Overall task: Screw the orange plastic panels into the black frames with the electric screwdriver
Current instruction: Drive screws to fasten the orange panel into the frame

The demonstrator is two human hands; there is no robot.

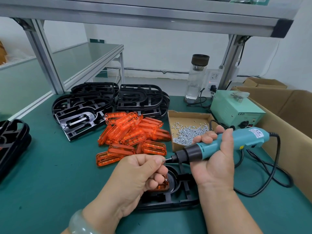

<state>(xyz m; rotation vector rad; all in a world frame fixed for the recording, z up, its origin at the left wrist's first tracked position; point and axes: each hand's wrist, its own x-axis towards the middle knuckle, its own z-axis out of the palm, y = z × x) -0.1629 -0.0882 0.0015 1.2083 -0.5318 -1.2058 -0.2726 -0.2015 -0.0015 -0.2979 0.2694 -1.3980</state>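
The person's right hand (214, 159) is wrapped around the teal electric screwdriver (249, 137) and holds it nearly level, with the bit pointing left. The left hand (135, 174) is curled, and its thumb and forefinger pinch a small silver screw (163, 160) against the bit tip.

Beneath both hands, near the middle of the near edge of the green worktop (59, 166), lies a black plastic frame (182, 191). An orange translucent plastic panel (162, 186) sits in it, mostly hidden by the left hand.

A loose pile of orange panels (135, 132) occupies the worktop centre. Stacks of black frames (84, 107) stand behind the pile toward the far edge, and a further stack (11, 146) stands at the left edge. A shallow cardboard tray of silver screws (187, 132) lies just right of the pile. A pale green power supply box (236, 107) sits behind the tray, beside a clear glass bottle (196, 78).
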